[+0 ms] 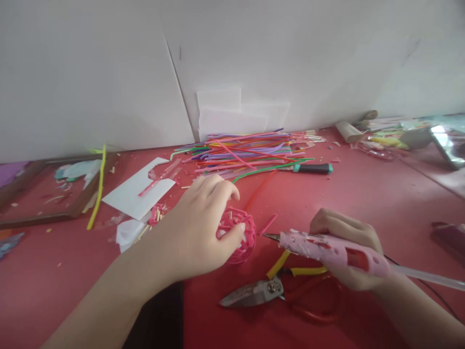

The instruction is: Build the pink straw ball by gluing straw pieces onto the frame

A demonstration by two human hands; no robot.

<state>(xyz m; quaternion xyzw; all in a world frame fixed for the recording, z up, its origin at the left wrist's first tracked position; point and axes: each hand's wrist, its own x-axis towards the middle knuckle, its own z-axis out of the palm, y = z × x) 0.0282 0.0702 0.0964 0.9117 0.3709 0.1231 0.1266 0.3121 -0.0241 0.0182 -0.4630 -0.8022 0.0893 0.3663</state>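
Note:
My left hand (209, 225) is over a round pink openwork piece (247, 242), its thumb across the near side and its forefinger curved above the far rim. Thumb and forefinger are apart; the other fingertips are hidden. My right hand (348, 237) grips a pink hot glue gun (334, 252), whose metal tip points left. A clear glue stick (428, 276) runs out of its back end. Close to the tip lies a short pink stick (268, 224). Below the gun are shears (271, 288) with yellow and red handles, partly covered by my right hand.
Colored sticks (240, 152) lie in a pile by the wall, a cutter handle (313, 168) beside them. Left of my hand are white paper (131, 191), a yellow strip (97, 194) and a brown frame (78, 206). A cardboard roll (348, 131) sits at the back right.

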